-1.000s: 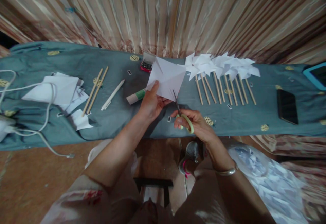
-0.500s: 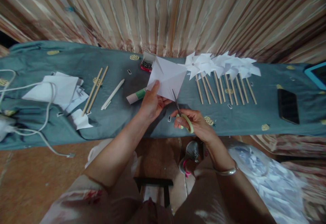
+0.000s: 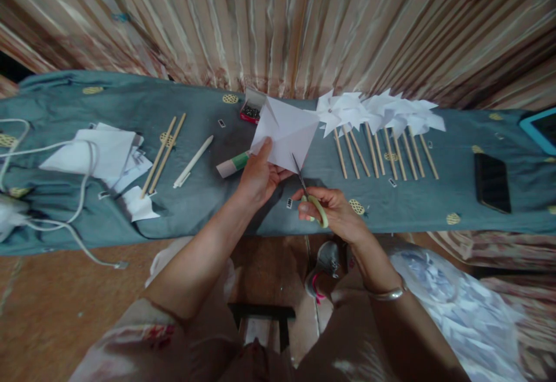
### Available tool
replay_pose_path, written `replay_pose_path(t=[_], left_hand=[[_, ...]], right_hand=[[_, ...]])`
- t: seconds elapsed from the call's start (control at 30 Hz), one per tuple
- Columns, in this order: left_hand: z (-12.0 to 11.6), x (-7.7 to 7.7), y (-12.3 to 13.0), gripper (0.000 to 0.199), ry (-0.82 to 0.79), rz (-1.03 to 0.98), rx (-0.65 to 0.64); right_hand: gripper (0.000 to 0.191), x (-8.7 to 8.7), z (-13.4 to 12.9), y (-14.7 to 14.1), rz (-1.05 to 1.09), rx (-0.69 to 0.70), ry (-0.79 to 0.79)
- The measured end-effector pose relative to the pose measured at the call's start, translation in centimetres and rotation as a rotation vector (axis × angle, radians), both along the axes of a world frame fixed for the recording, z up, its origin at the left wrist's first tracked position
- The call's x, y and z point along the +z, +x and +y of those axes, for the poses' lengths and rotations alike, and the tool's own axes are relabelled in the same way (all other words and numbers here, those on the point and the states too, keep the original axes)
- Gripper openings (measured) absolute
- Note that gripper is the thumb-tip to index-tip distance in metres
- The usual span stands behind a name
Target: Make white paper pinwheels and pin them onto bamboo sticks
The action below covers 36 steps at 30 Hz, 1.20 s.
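Note:
A square of white paper (image 3: 289, 130) is held above the table, one corner toward me and a slit visible near its upper left. My left hand (image 3: 259, 176) grips it at the lower left, thumb on top and fingers underneath. In my right hand (image 3: 332, 208) is a pair of scissors (image 3: 318, 211) with pale yellow-green handles. Their blades lie over the paper's near corner, pointing up and left. Just behind the paper sits a small red box of pins (image 3: 250, 111), partly covered by it. A green-and-white tube (image 3: 234, 164) lies beside my left hand.
Paper pinwheels (image 3: 382, 112) on wooden sticks line the right side of the cloth-covered table (image 3: 269, 222). Farther right lie a phone (image 3: 492, 182) and a blue-edged tablet (image 3: 541, 130). Leftward are a white pen (image 3: 193, 162), two sticks (image 3: 167, 153), paper sheets (image 3: 102, 153) and white cables (image 3: 82, 193).
Very little differs. The scissors sit a touch farther left at the tips, still over the paper's near corner; the paper and my left hand stay put.

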<state>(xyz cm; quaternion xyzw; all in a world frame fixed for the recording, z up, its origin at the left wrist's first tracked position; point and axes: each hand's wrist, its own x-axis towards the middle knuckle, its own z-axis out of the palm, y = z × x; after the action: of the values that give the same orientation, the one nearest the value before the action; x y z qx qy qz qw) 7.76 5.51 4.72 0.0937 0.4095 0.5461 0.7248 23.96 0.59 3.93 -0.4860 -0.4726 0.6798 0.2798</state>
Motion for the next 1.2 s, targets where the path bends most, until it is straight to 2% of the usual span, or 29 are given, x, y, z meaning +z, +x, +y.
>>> replay_pose_path(t=[0.43, 0.8, 1.2], left_hand=[[-0.02, 0.15, -0.03, 0.03, 0.021, 0.024, -0.013], [-0.47, -0.79, 0.45, 0.029, 0.036, 0.052, -0.026], [-0.55, -0.79, 0.33, 0.03, 0.033, 0.062, -0.044]], right_hand=[[0.049, 0.02, 0.03, -0.53, 0.026, -0.098, -0.075], [0.049, -0.09, 0.09, -0.07, -0.008, -0.032, 0.011], [0.05, -0.16, 0.23, -0.28, 0.0, -0.045, -0.019]])
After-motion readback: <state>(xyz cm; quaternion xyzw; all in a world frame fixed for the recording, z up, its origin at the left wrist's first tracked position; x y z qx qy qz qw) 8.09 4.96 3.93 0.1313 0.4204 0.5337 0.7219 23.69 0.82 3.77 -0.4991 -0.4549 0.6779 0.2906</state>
